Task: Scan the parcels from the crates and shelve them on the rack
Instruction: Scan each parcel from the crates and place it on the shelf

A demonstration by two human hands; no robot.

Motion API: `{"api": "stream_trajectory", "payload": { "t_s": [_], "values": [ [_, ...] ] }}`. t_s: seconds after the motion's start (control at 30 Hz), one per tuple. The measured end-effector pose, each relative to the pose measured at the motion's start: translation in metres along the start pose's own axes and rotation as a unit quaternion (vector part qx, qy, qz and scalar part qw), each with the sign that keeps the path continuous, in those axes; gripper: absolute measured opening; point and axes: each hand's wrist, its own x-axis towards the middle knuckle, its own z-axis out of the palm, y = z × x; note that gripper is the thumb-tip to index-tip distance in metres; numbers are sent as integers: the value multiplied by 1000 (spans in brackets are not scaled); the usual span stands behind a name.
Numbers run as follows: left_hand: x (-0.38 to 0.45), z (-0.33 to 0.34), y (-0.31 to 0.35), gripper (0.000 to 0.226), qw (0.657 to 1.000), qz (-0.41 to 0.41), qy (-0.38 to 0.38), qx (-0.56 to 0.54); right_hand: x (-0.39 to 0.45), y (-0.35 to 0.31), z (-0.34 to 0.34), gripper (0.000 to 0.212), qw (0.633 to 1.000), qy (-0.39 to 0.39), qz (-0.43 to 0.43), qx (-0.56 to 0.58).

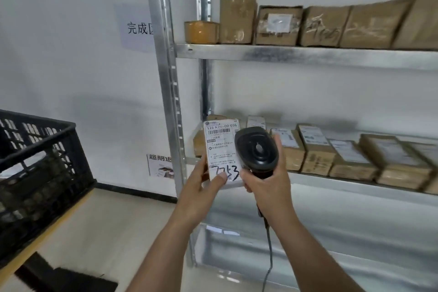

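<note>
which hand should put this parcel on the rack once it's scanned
Likely the left hand: it already grips the parcel just in front of the rack, while the right hand is occupied gripping the scanner.

On the white wall (71, 31) to my left I see 2 paper signs: a plain sheet (136, 28) with printed characters up high, and a smaller picture notice (159, 165) low down. Beige floor (113, 227) below me, dark mat (66, 277) at its edge.

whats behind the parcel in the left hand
Behind the parcel held by the left hand sits the middle shelf with a brown box peeking out left; the rest is covered.
</note>
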Motion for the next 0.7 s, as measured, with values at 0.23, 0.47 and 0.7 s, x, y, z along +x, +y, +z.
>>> {"api": "stream_trajectory", "payload": {
  "t_s": [0.23, 0.47, 0.7],
  "values": [
    [-39, 114, 13, 55, 996, 13, -86, 18, -30, 12, -126, 105, 997, 74, 20, -23],
    [-46, 215, 28, 57, 986, 32, -163, 32, -40, 23, -232, 103, 985, 163, 34, -41],
    [-26, 291, 38, 72, 967, 49, -248, 38, -21, 34, -309, 99, 971, 223, 49, -66]
  ]
}}
